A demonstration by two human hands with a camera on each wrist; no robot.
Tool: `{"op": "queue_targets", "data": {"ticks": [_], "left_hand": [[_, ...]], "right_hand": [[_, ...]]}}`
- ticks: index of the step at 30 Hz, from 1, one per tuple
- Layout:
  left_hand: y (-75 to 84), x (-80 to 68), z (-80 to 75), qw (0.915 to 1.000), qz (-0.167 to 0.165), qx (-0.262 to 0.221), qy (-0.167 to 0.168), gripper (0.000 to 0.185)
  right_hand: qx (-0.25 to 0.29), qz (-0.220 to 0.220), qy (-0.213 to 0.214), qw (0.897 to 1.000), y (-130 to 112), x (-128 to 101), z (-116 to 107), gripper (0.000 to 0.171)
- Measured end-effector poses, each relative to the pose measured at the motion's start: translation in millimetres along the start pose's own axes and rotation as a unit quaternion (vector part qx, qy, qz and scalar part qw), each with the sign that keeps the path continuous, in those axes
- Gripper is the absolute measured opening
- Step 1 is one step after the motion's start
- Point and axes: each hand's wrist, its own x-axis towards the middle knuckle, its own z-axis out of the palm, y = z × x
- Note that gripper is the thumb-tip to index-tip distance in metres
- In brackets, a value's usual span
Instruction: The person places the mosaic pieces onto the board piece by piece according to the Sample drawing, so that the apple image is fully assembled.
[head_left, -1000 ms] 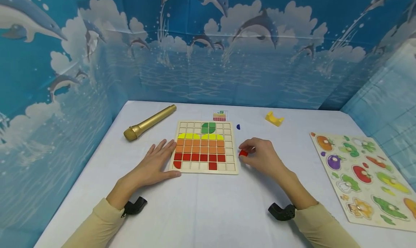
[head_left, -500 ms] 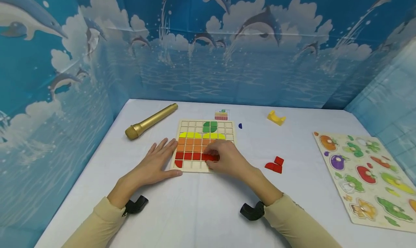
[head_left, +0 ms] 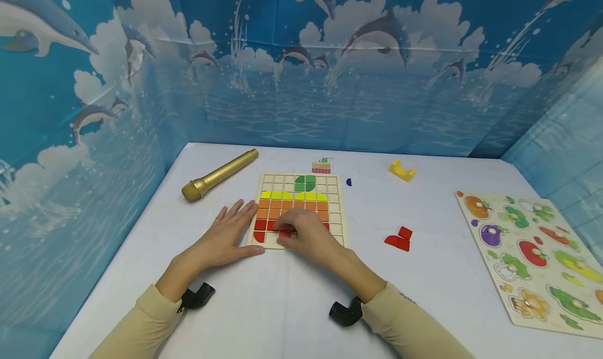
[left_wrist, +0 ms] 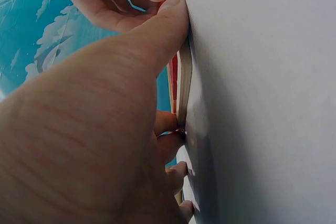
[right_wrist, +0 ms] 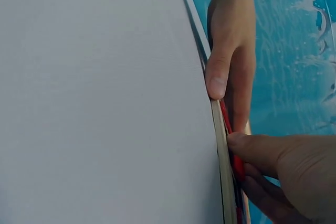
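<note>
In the head view a pale wooden grid board [head_left: 336, 238] carries rows of red, orange and yellow tiles, with green leaf tiles [head_left: 305, 183] above them. My right hand [head_left: 311, 237] is over the board's lower rows and pinches a red tile [head_left: 284, 234] between thumb and fingers. The right wrist view shows that red tile [right_wrist: 238, 168] close over the board, under the thumb. My left hand [head_left: 224, 234] lies with fingers spread along the board's left edge, its thumb at the near corner. Part of the red row is hidden by the right hand.
Several loose red tiles [head_left: 400, 239] lie right of the board. A small blue piece [head_left: 349, 182], a pattern card [head_left: 322, 166] and a yellow curved stand [head_left: 402, 170] are behind. A gold microphone [head_left: 219, 176] lies back left, a vegetable puzzle board [head_left: 527, 259] far right.
My right hand has come leftward from beside the board, with a red tile, onto its lower rows, uncovering the loose red tiles. The left hand stays at the board's edge.
</note>
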Motion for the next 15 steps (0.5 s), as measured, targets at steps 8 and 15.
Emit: {"op": "queue_targets", "data": {"ticks": [8, 15], "left_hand": [[-0.7, 0.0, 0.6, 1.0, 0.007, 0.007, 0.003, 0.105], [-0.2, -0.2, 0.1, 1.0, 0.007, 0.004, 0.002, 0.105]], "right_hand": [[0.001, -0.01, 0.0, 1.0, 2.8, -2.8, 2.0, 0.018], [0.016, -0.013, -0.017, 1.0, 3.9, -4.9, -3.3, 0.02]]}}
